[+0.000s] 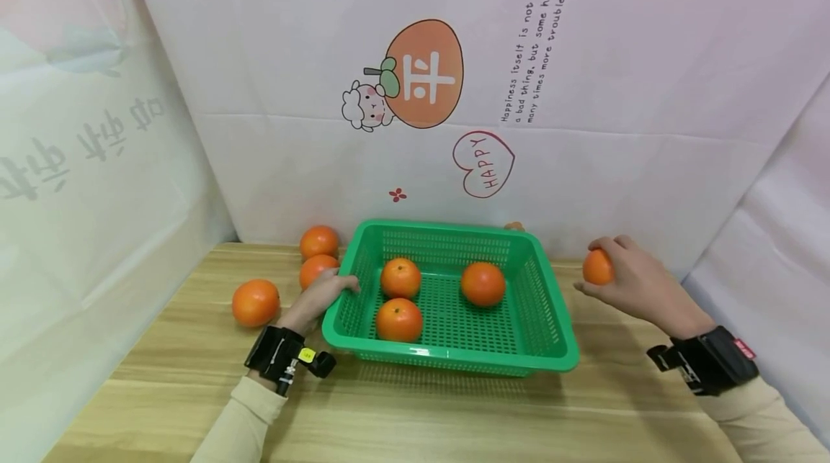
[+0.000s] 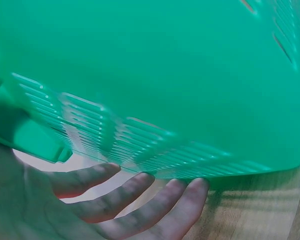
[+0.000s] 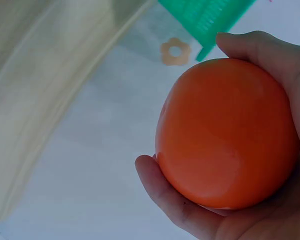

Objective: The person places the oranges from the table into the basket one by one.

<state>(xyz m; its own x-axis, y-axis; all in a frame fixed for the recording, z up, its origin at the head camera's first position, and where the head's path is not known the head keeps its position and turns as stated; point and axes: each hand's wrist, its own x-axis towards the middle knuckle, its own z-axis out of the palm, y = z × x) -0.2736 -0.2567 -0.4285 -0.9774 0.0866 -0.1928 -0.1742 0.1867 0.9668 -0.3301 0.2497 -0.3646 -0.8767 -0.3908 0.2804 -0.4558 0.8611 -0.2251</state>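
Held fruit (image 1: 597,268): orange, round, in your right hand (image 1: 645,289), right of the green basket (image 1: 454,357) and toward the far side of the tabletop (image 1: 402,420). Your right fingers (image 3: 166,192) are curled about it, spread to the fruit's girth, gripping from opposite sides. Contact between this fruit and the tabletop: cannot tell.

Your left hand (image 1: 318,297) grips the basket's left rim, thumb lapped over it; the left wrist view shows your other fingers (image 2: 115,201) fanned along the outer wall.

Inside the basket, three fruits: a far-left one (image 1: 400,278), a near-left one (image 1: 398,320) just beside it, and one to the right (image 1: 483,284), apart from both.

Left of the basket, three more on the tabletop: a far one (image 1: 319,242), a middle one (image 1: 317,269) partly behind your left hand, and a nearer one (image 1: 256,302), leftmost. Beyond: white printed cloth (image 1: 292,168).
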